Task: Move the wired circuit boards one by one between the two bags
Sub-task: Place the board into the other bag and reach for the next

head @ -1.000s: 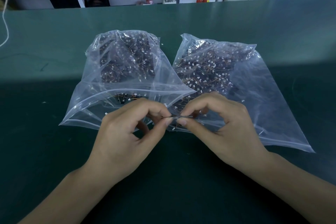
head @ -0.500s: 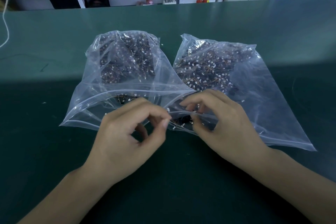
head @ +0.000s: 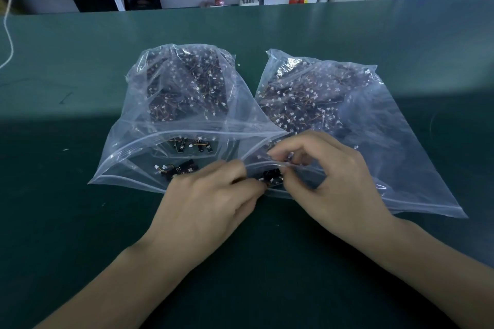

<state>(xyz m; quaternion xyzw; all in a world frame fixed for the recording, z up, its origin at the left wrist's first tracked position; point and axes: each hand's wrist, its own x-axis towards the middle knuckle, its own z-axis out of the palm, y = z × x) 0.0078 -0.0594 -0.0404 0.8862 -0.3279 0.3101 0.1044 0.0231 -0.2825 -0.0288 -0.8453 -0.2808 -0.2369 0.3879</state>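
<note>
On the green table (head: 80,222), two clear zip bags lie side by side, each filled with wired circuit boards. At the mouth of the right bag (head: 401,157), the right hand (head: 328,181) pinches the plastic lip. The left hand (head: 208,203), fingers curled, meets a small board (head: 272,177) there; whether it grips the board cannot be told. Loose boards (head: 181,168) lie inside the left bag (head: 128,157).

Both forearms are bare from the frame edge to the wrist, with no sleeve showing. The left hand (head: 205,203) and the right hand (head: 331,189) wear no gloves, rings, watch or wristband. Fingernails are short and unpainted.
</note>
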